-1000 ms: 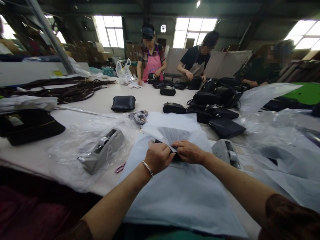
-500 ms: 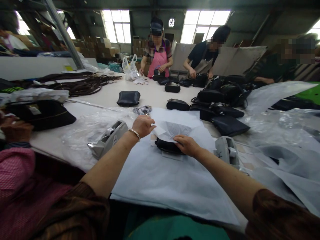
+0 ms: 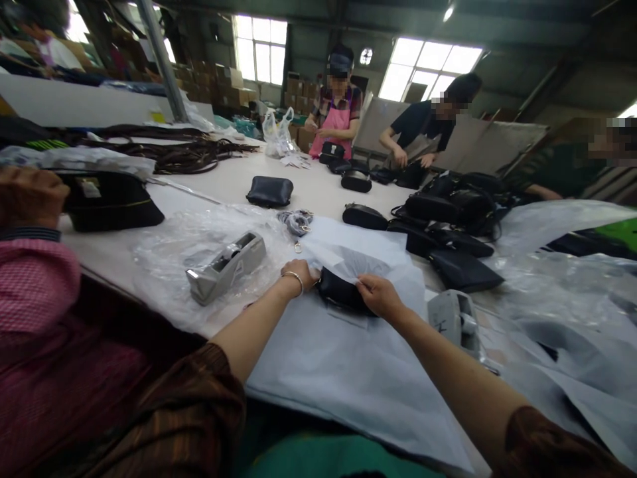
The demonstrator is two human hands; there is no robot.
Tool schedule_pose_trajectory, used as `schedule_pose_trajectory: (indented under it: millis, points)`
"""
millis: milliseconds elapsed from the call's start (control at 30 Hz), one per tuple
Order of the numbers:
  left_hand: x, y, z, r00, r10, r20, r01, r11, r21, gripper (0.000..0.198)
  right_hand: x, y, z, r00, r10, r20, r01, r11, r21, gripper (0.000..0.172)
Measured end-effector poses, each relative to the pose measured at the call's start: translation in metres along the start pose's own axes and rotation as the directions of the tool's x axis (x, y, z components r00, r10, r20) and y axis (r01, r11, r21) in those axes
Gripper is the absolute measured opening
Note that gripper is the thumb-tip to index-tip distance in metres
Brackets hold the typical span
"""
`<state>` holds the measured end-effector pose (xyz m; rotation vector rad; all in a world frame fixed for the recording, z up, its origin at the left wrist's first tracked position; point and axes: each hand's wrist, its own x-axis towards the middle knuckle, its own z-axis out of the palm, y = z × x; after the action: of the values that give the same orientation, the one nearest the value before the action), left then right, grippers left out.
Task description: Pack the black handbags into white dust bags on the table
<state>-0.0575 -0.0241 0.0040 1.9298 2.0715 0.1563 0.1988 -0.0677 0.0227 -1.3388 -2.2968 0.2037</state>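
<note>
A small black bag [image 3: 341,292] lies in front of me on white sheets [image 3: 343,378], its dark side towards me. Crumpled white tissue paper [image 3: 343,257] spreads from its upper edge. My left hand [image 3: 300,272], with a bracelet at the wrist, is closed at the bag's left end; the fingertips are partly hidden. At the right end, my right hand [image 3: 381,295] pinches the bag's edge where it meets the tissue. Metal clips and coiled straps [image 3: 298,224] in clear plastic lie just beyond my left hand.
Grey tape dispensers stand left [image 3: 226,265] and right [image 3: 454,322]. Clear plastic film [image 3: 169,259] covers the left. Several black bags [image 3: 448,206] are piled at right; one black pouch [image 3: 269,190] lies ahead. A co-worker's hand [image 3: 32,196] is at far left, and other people work across the table.
My left hand has dropped from the raised tissue paper to the bag's left end. More of the bag's dark side shows. My right hand stays at its right end. The view has shifted and tilted.
</note>
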Motion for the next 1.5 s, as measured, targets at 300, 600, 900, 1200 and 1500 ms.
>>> schedule_pose_trajectory:
  millis: [300,600,900,1200,1500]
  points:
    - [0.019,-0.026,-0.008,0.999,0.006,0.036,-0.001,0.992,-0.126,0.033,0.000,0.002,0.001,0.999,-0.038,-0.032,0.038,0.999,-0.001,0.023]
    - [-0.015,-0.060,-0.013,0.965,-0.208,-0.161,0.179,0.968,-0.177,0.036,-0.005,0.002,0.005,0.997,-0.074,-0.030,0.075,0.997,0.026,0.018]
    - [-0.028,0.031,-0.069,0.664,0.572,-0.481,-0.624,0.779,0.065,0.047,-0.013,0.000,0.010,0.992,-0.124,-0.025,0.125,0.992,0.015,0.028]
    - [-0.031,0.029,-0.065,0.729,0.663,0.168,-0.676,0.662,0.322,0.053,-0.019,-0.004,0.004,0.976,-0.212,0.039,0.211,0.977,0.024,0.047]
    - [-0.063,0.044,-0.108,0.899,0.438,0.009,-0.398,0.810,0.430,0.027,-0.031,-0.019,0.012,0.983,-0.156,0.101,0.166,0.981,-0.101,0.063]
